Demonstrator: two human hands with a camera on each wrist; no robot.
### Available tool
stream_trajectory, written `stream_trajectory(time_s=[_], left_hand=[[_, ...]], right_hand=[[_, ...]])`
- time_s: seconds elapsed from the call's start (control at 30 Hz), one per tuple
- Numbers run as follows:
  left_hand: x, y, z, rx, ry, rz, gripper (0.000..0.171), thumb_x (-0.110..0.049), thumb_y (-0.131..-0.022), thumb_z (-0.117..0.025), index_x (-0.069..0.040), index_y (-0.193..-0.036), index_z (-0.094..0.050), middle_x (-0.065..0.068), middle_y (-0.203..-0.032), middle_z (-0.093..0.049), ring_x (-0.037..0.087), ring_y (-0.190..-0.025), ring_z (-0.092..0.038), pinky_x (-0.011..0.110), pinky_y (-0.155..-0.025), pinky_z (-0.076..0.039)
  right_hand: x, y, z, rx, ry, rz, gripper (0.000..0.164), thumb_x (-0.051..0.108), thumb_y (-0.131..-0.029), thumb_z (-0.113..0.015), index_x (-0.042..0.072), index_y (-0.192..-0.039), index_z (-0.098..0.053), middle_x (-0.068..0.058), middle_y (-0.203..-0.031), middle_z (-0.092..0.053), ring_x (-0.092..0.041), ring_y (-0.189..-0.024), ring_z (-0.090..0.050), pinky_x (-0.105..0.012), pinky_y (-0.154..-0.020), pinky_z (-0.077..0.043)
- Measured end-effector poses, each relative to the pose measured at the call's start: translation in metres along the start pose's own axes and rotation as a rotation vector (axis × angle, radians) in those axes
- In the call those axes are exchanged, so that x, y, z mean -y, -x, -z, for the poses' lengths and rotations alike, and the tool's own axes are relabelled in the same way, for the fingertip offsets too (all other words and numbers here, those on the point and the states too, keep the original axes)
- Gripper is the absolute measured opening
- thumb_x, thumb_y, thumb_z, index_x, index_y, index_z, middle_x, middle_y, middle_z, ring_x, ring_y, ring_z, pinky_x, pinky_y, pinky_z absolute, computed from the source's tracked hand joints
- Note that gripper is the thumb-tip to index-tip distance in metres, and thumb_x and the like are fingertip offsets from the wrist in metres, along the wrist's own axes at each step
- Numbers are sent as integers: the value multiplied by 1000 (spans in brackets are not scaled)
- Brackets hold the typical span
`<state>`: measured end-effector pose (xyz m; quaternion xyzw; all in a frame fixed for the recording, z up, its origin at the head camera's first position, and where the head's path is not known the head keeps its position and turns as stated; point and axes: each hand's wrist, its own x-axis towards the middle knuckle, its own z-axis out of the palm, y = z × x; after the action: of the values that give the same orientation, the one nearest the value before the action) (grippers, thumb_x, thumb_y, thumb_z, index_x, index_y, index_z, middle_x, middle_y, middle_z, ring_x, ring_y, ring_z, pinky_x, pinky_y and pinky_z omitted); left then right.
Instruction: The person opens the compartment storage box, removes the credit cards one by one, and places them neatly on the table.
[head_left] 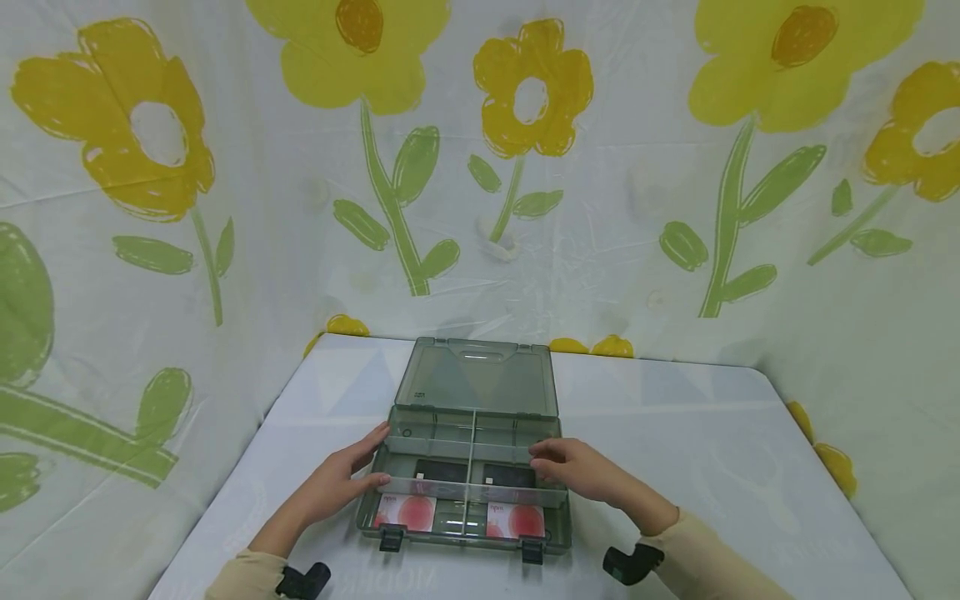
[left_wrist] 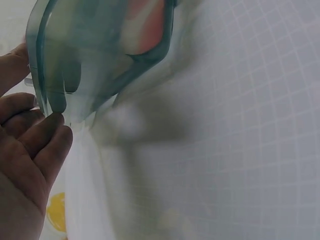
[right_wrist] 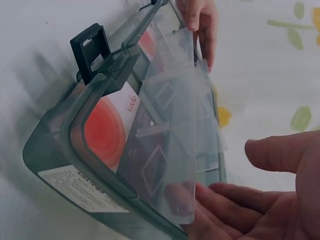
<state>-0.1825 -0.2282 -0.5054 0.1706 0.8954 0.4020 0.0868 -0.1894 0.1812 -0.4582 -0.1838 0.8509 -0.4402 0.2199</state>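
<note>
A translucent grey-green divided box [head_left: 456, 542] lies with its lid [head_left: 476, 382] tipped back. My left hand [head_left: 335, 479] is at the box's left side, fingertips on the wall and thumb by the end of the front clear divider [head_left: 517, 494]. Over the right rim reaches my right hand [head_left: 581, 471], its fingers partly behind the clear divider [right_wrist: 186, 125] in the right wrist view and its thumb spread away. Two white cards with a red circle, a left card [head_left: 405, 512] and a right card [head_left: 515, 521], lie in the front compartments. Behind them are two dark flat items [head_left: 442, 471].
Two black latches, a left latch [head_left: 390, 537] and a right latch [head_left: 532, 550], hang along the front edge. The white table [head_left: 675, 450] extends to both sides, with a flower-printed curtain [head_left: 600, 250] around its back and sides.
</note>
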Motion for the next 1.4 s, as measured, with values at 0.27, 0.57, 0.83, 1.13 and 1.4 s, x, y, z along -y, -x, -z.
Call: stream_trajectory(time_s=[0.27,0.57,0.83,1.13,1.4], left_hand=[[0,0,-2,-13,-19,7,81,-35,-96,-71,-6,-160,-31,18,-165,-26,44,-141,-43,54,-114,-39],[2,1,-2,-5,-12,-4,81,-35,-96,-71,-6,-160,-31,18,-165,-26,44,-140,-44,55,-113,-40],[4,0,-2,-11,-23,2,81,-36,-96,-71,-7,-160,-32,17,-165,-26,43,-140,-45,55,-113,-41],[1,1,-2,-19,-38,11,80,-36,-96,-71,-7,-160,-33,17,-165,-27,44,-138,-47,55,-112,-41],[0,2,-2,-18,-38,-8,79,-33,-96,-71,-6,-159,-33,18,-164,-27,43,-138,-46,54,-112,-41]], right_hand=[[4,-6,-1,42,-19,-94,51,25,-104,-60,-14,-136,-56,-24,-129,-65,-33,-107,-70,-52,-94,-59],[9,-14,-7,92,110,-88,32,21,-101,-60,-5,-117,-70,-12,-103,-72,-24,-91,-67,-51,-82,-60],[9,-21,-14,89,51,-95,41,20,-101,-59,-12,-127,-63,-21,-121,-68,-29,-103,-69,-55,-94,-58],[8,-20,-15,46,6,-139,43,15,-101,-60,-14,-132,-59,-24,-128,-65,-31,-106,-70,-56,-96,-57],[7,-22,-17,39,17,-140,39,15,-100,-60,-11,-129,-63,-19,-122,-68,-27,-102,-70,-57,-96,-56]])
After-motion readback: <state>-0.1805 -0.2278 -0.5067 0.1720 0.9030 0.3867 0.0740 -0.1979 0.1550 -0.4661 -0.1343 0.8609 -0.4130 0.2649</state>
